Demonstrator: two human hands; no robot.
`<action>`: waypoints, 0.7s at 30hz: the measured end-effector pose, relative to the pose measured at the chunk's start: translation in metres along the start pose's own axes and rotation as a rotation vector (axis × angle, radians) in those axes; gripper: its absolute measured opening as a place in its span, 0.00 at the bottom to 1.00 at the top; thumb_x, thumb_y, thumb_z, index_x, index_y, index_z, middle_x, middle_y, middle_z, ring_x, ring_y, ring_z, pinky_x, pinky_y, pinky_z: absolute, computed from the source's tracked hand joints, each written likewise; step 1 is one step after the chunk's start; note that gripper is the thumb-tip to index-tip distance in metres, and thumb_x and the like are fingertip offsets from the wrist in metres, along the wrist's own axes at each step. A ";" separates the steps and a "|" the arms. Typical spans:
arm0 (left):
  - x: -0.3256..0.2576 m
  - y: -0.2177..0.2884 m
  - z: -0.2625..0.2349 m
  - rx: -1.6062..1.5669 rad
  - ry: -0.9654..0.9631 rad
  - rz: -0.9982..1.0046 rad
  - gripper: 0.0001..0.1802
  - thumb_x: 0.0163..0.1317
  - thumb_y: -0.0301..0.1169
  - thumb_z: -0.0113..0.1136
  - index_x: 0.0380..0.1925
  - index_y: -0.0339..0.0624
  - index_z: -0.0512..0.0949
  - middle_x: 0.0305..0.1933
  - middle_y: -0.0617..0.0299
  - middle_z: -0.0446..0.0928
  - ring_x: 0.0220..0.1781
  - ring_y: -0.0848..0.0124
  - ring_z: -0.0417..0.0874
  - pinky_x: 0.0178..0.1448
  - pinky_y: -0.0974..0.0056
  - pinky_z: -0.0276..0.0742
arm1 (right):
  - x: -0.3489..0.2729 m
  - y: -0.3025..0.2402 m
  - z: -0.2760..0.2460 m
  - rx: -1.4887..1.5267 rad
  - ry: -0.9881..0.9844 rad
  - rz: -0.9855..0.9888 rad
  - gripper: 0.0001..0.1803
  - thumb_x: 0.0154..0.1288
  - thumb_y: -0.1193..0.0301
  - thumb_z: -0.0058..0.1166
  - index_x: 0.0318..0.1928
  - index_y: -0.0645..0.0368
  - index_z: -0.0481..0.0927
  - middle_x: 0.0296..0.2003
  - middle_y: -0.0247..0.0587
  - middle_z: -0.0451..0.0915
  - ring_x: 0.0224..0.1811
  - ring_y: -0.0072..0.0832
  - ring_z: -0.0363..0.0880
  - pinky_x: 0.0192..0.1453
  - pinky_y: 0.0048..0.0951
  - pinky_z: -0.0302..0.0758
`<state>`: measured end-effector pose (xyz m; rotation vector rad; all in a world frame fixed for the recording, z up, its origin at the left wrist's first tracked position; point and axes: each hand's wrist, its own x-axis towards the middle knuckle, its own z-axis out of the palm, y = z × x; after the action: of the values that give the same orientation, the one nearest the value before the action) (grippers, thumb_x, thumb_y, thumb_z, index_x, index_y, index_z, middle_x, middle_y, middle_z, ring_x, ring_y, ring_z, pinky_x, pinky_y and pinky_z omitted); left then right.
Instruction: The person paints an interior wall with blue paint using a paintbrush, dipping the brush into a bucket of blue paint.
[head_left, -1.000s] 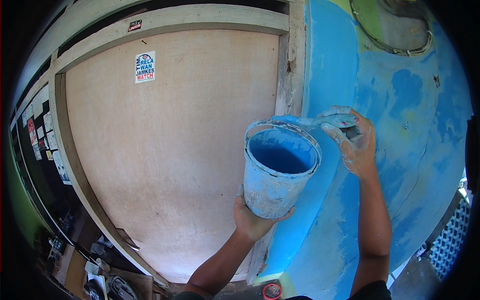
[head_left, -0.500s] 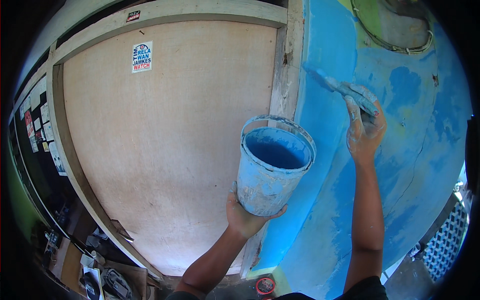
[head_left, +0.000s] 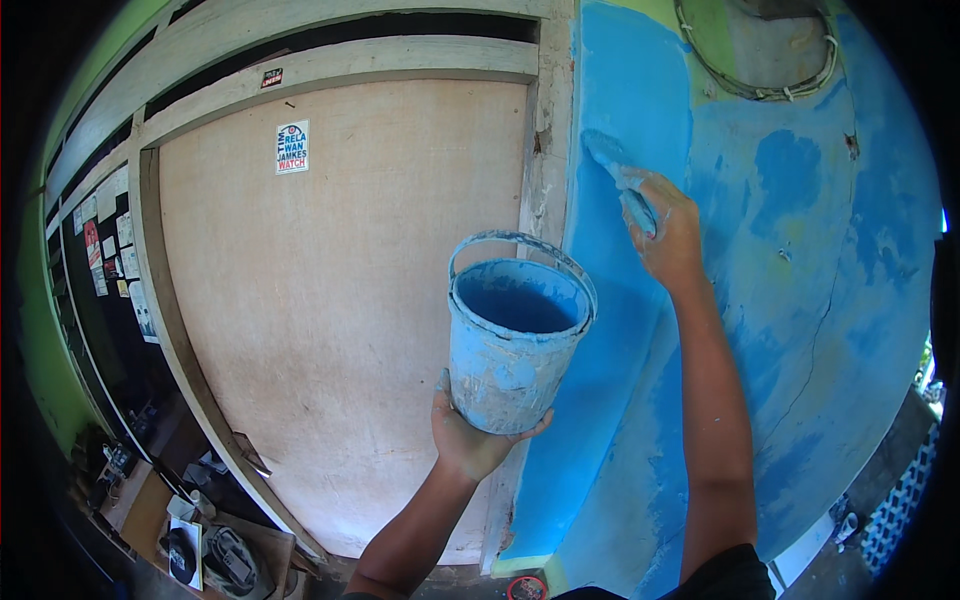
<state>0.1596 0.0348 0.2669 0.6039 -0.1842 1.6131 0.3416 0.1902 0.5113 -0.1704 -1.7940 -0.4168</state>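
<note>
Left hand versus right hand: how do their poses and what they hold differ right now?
The left hand sits low, palm cupping the bottom of the paint bucket; the right hand is raised higher, gripping a paintbrush with bristles against the blue wall. Both the bucket and the brush are smeared with blue paint.

Single head-worn fisheye, close, facing blue wall (head_left: pixel 800 300)

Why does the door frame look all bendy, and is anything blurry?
In the head view the fisheye lens curves the pale wooden door frame and darkens the corners; the paint-smeared blue plastic bucket on the left hand looks sharp; the paint-coated brush in the right hand looks slightly soft; daylight falls evenly on the blue painted wall.
</note>
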 end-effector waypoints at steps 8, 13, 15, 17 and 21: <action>-0.007 -0.001 0.015 0.089 0.005 0.072 0.43 0.75 0.66 0.26 0.83 0.58 0.50 0.85 0.48 0.49 0.84 0.43 0.55 0.74 0.26 0.59 | 0.021 0.007 -0.042 0.168 0.043 0.024 0.15 0.63 0.87 0.62 0.50 0.64 0.87 0.55 0.48 0.87 0.52 0.37 0.89 0.56 0.32 0.83; -0.007 -0.003 0.025 0.144 0.031 0.089 0.43 0.76 0.66 0.24 0.84 0.57 0.49 0.85 0.46 0.48 0.84 0.42 0.55 0.75 0.26 0.59 | 0.049 0.039 -0.031 0.322 0.116 0.079 0.15 0.62 0.90 0.61 0.49 0.68 0.87 0.54 0.47 0.88 0.53 0.31 0.88 0.57 0.31 0.83; -0.010 -0.002 0.024 0.116 0.011 0.113 0.43 0.76 0.65 0.24 0.84 0.57 0.48 0.86 0.46 0.48 0.84 0.41 0.54 0.76 0.26 0.58 | 0.029 0.037 -0.017 0.265 0.024 0.039 0.16 0.60 0.92 0.59 0.48 0.69 0.87 0.54 0.48 0.88 0.54 0.31 0.88 0.57 0.30 0.84; -0.013 0.000 0.027 0.085 0.043 0.129 0.42 0.76 0.64 0.25 0.83 0.58 0.50 0.86 0.48 0.49 0.84 0.42 0.54 0.74 0.25 0.58 | -0.004 0.016 -0.019 0.184 -0.059 0.011 0.16 0.61 0.90 0.59 0.49 0.68 0.87 0.54 0.49 0.88 0.53 0.33 0.89 0.52 0.30 0.84; -0.016 0.004 0.020 0.122 0.052 0.122 0.43 0.76 0.66 0.24 0.84 0.58 0.48 0.86 0.47 0.48 0.85 0.41 0.53 0.77 0.26 0.56 | -0.024 -0.010 -0.040 0.054 -0.223 0.011 0.16 0.63 0.87 0.61 0.50 0.66 0.88 0.54 0.52 0.88 0.50 0.40 0.90 0.46 0.32 0.83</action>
<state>0.1614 0.0113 0.2770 0.6538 -0.0859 1.7652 0.3805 0.1685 0.4945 -0.1948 -2.0203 -0.3524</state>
